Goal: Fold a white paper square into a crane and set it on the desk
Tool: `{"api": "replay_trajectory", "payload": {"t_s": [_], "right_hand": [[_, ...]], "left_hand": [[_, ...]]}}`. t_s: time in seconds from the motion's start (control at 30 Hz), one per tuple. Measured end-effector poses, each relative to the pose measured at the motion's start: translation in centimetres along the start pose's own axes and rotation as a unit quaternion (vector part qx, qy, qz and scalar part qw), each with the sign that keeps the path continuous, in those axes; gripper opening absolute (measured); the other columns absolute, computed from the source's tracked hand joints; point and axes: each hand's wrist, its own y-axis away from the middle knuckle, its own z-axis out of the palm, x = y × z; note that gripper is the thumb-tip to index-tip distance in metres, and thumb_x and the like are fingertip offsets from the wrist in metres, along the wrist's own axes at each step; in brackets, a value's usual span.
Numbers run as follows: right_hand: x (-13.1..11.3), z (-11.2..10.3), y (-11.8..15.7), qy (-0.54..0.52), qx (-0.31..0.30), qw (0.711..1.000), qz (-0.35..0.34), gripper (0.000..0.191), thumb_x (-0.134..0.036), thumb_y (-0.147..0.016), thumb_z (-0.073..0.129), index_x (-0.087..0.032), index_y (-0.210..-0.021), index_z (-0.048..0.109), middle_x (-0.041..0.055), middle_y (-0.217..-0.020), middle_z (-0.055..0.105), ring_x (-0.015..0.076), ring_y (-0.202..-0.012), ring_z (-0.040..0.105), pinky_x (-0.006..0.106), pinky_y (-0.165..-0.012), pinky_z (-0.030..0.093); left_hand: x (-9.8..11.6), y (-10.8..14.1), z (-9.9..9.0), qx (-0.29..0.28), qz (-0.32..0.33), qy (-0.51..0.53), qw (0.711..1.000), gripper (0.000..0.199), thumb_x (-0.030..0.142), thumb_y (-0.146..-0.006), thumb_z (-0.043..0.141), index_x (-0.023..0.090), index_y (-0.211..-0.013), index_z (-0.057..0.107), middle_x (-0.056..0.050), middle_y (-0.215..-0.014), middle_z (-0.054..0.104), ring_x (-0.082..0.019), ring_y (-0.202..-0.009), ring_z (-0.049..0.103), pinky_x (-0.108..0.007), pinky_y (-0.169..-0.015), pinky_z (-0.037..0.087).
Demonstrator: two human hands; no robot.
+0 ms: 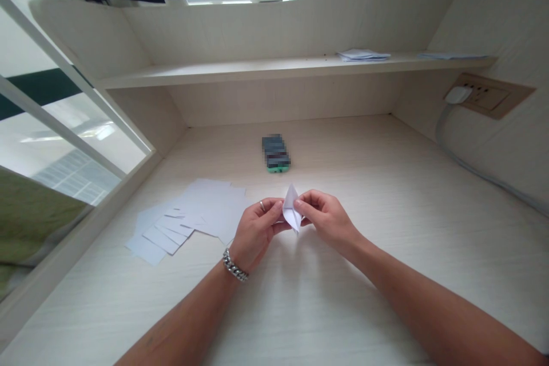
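Both hands (254, 230) close together, pinching folded paper (291, 214).

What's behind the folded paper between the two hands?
Around the folded paper, fingers of the left hand and right hand show; beyond it, a blurred dark object lies on the desk. Whatever the paper directly covers cannot be seen.

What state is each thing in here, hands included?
Folded paper: creased, pointed
Left hand: pinching its left side
Right hand: pinching its right side
Loose sheets: spread, overlapping
Pixelated object: lying on desk, details hidden
Plug: inserted in socket
Shelf papers: stacked
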Motion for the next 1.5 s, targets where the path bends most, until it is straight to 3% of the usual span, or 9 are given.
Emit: {"api": "replay_trajectory", "payload": {"t_s": [0.27, 0.6, 0.9, 1.03, 1.2, 1.5], "right_hand": [[-0.1, 0.2, 0.3, 0.031, 0.016, 0.999, -0.042, 0.026, -0.04, -0.083, 0.065, -0.014, -0.08, 0.063, 0.0026, -0.071, 0.063, 0.015, -0.064, 0.059, 0.03, -0.059, 0.05], [-0.2, 0.3, 0.3, 0.008, -0.017, 0.999, -0.041, 0.022, -0.035, -0.083, 0.065, -0.014, -0.081, 0.07, 0.0036, -0.073, 0.068, 0.014, -0.065, 0.061, 0.028, -0.062, 0.052], [0.0, 0.5, 0.5, 0.024, -0.003, 0.999, -0.047, 0.023, -0.036, -0.084, 0.065, -0.014, -0.084, 0.071, 0.0035, -0.07, 0.068, 0.0146, -0.062, 0.061, 0.028, -0.06, 0.052], [-0.3, 0.2, 0.5, 0.064, -0.018, 0.996, -0.053, 0.021, -0.035, -0.083, 0.065, -0.016, -0.081, 0.072, 0.0042, -0.073, 0.069, 0.0161, -0.067, 0.062, 0.028, -0.062, 0.05], [-0.7, -0.3, 0.3, 0.08, 0.007, 0.995, -0.058, 0.022, -0.039, -0.08, 0.068, -0.018, -0.086, 0.074, 0.0053, -0.08, 0.071, 0.0182, -0.073, 0.063, 0.029, -0.064, 0.048], [-0.9, -0.5, 0.2, 0.053, -0.002, 0.998, -0.022, 0.022, -0.038, -0.077, 0.071, -0.017, -0.079, 0.076, 0.0018, -0.067, 0.068, 0.0141, -0.063, 0.055, 0.027, -0.06, 0.042]], "left_hand": [[-0.3, -0.1, -0.1, -0.01, 0.015, -0.059, 0.998, 0.027, 0.031, -0.074, 0.077, 0.01, -0.09, 0.07, -0.008, -0.075, 0.074, -0.019, -0.069, 0.07, -0.032, -0.07, 0.057], [-0.2, -0.1, -0.1, 0.055, 0.075, -0.207, 0.974, 0.028, 0.036, -0.075, 0.074, 0.011, -0.086, 0.07, -0.002, -0.065, 0.068, -0.012, -0.057, 0.062, -0.023, -0.057, 0.053], [-0.3, -0.2, -0.4, 0.057, 0.039, -0.169, 0.983, 0.03, 0.037, -0.069, 0.079, 0.012, -0.082, 0.07, -0.007, -0.074, 0.072, -0.019, -0.068, 0.068, -0.03, -0.064, 0.056], [0.0, -0.1, -0.3, 0.061, 0.036, -0.184, 0.98, 0.026, 0.035, -0.068, 0.08, 0.012, -0.076, 0.069, -0.004, -0.068, 0.07, -0.014, -0.062, 0.064, -0.025, -0.059, 0.052], [0.2, 0.2, 0.2, 0.024, 0.017, -0.221, 0.975, 0.024, 0.034, -0.068, 0.079, 0.012, -0.072, 0.07, -0.002, -0.062, 0.066, -0.01, -0.055, 0.056, -0.021, -0.052, 0.046], [0.7, 0.3, 0.4, -0.011, -0.002, -0.269, 0.963, 0.019, 0.031, -0.072, 0.075, 0.012, -0.071, 0.074, -0.002, -0.061, 0.065, -0.01, -0.055, 0.053, -0.021, -0.053, 0.043]]}}
